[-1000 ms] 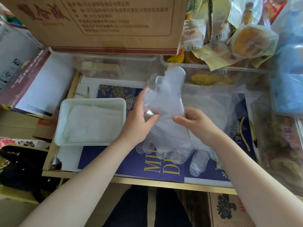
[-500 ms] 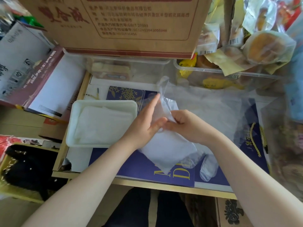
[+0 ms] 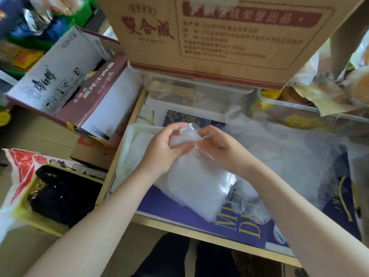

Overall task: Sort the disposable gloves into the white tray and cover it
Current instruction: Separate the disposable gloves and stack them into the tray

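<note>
Hands meet at the centre of the frame: the left hand [image 3: 166, 150] and right hand [image 3: 216, 145] each pinch the top edge of a clear disposable glove [image 3: 196, 182], fingers curled on the film. The glove hangs down over a dark blue book [image 3: 171, 206]. Left of the hands lies the white tray [image 3: 129, 144], partly hidden by the left hand. A cardboard box [image 3: 219, 37] fills the upper middle.

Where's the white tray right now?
In the head view, the white tray sits left of centre on the table, mostly hidden behind the left hand, just below the maroon box.
</note>
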A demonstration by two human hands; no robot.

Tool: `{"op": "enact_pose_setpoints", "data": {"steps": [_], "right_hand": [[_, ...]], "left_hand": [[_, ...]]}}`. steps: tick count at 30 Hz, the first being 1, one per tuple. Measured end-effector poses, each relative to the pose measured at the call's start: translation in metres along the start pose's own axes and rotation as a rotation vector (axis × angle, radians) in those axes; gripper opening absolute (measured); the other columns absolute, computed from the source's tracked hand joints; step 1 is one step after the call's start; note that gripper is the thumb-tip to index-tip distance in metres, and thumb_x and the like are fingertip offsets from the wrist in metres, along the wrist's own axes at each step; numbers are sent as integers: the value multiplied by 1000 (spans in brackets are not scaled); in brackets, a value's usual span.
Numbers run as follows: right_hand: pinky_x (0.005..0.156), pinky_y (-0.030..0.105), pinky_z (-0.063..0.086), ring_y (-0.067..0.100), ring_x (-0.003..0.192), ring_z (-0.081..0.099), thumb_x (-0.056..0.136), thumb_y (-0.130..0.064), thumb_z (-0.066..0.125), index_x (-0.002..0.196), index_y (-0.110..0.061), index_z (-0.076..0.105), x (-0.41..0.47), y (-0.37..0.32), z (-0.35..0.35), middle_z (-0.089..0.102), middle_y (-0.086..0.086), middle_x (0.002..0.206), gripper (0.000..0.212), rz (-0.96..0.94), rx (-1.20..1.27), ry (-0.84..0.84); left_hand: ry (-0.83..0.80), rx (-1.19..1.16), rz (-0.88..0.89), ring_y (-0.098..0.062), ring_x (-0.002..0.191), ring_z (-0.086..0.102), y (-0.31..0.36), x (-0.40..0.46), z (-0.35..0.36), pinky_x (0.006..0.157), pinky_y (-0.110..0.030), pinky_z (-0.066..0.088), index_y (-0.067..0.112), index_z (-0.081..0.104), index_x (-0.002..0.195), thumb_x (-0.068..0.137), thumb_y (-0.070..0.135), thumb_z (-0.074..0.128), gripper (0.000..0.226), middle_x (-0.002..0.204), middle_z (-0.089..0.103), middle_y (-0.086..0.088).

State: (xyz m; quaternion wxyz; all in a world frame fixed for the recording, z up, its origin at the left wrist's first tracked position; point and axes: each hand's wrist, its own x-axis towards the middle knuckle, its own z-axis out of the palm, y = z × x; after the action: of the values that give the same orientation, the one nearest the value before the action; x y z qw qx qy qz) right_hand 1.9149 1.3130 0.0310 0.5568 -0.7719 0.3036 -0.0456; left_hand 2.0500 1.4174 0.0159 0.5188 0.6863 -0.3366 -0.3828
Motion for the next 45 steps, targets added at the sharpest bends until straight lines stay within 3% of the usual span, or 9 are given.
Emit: {"op": "enact_pose_setpoints", "data": {"steps": [3, 7, 13, 16, 20, 25, 29, 37, 45], "right_hand": [[53, 15, 33, 2, 52, 45, 89, -28, 60, 69, -29, 44, 10, -15, 15, 46, -12, 57, 25, -41, -146, 145], [55, 36, 34, 23, 57, 41, 91, -33, 55, 67, -7, 47, 20, -25, 31, 48, 1, 58, 36, -99, -320, 234], [55, 32, 26, 24, 58, 37, 95, -21, 43, 56, -14, 32, 32, -38, 38, 44, 3, 59, 41, -3, -418, 277], [63, 31, 29, 15, 63, 40, 89, -24, 49, 59, 4, 47, 40, -34, 43, 46, 10, 61, 40, 69, 84, 246], [97, 25, 33, 10, 122, 41, 86, -28, 62, 69, -22, 66, 46, -27, 40, 51, -14, 124, 19, -83, -57, 220], [95, 26, 42, 8, 109, 53, 74, -21, 77, 115, -36, 45, 53, -14, 37, 54, -15, 115, 54, 32, 51, -177], [61, 29, 38, 18, 71, 49, 81, -15, 66, 77, -7, 54, 55, -4, 44, 52, 6, 76, 15, 189, -203, -143], [61, 36, 45, 33, 82, 55, 96, -27, 43, 101, -7, 50, 58, 4, 56, 60, 12, 88, 22, 104, -687, 121], [58, 29, 37, 29, 88, 60, 98, -18, 41, 110, -9, 55, 59, 10, 65, 60, 9, 95, 20, 188, -972, 39]], "left_hand": [[52, 196, 99, 8, 93, 56, 1, 0, -14, 79, -2, 40, 35, 52, 116, 74, 33, 72, 47, 104, 57, 21], [80, 366, 229, 5, 106, 45, 2, 0, -27, 79, 3, 36, 18, 44, 135, 79, 29, 68, 62, 118, 48, 12], [120, 523, 430, -3, 106, 49, -3, 5, -38, 96, -2, 31, -1, 60, 118, 78, 35, 65, 53, 113, 61, -11], [58, 397, 228, 2, 91, 56, -1, 4, -43, 82, -3, 40, 12, 66, 111, 80, 31, 70, 37, 101, 65, 6], [10, 238, 68, 6, 71, 58, -3, 5, -51, 65, -7, 41, 27, 66, 88, 83, 27, 66, 5, 76, 66, 18], [158, -11, -54, -2, 69, 61, -8, 7, -61, 66, -21, 48, 30, 63, 83, 89, 20, 60, 12, 73, 68, 13], [275, 39, -209, -17, 82, 64, -26, 10, -71, 79, -36, 51, 18, 66, 91, 93, 25, 55, 14, 88, 69, 0], [30, 747, -135, -11, 50, 34, -26, 17, -80, 47, -29, 23, 15, 31, 56, 98, 26, 44, 45, 55, 36, -1], [-15, 1557, 200, -24, 57, 53, -29, 15, -60, 46, -24, 31, 9, 58, 72, 63, 7, 72, 17, 63, 52, -5]]}}
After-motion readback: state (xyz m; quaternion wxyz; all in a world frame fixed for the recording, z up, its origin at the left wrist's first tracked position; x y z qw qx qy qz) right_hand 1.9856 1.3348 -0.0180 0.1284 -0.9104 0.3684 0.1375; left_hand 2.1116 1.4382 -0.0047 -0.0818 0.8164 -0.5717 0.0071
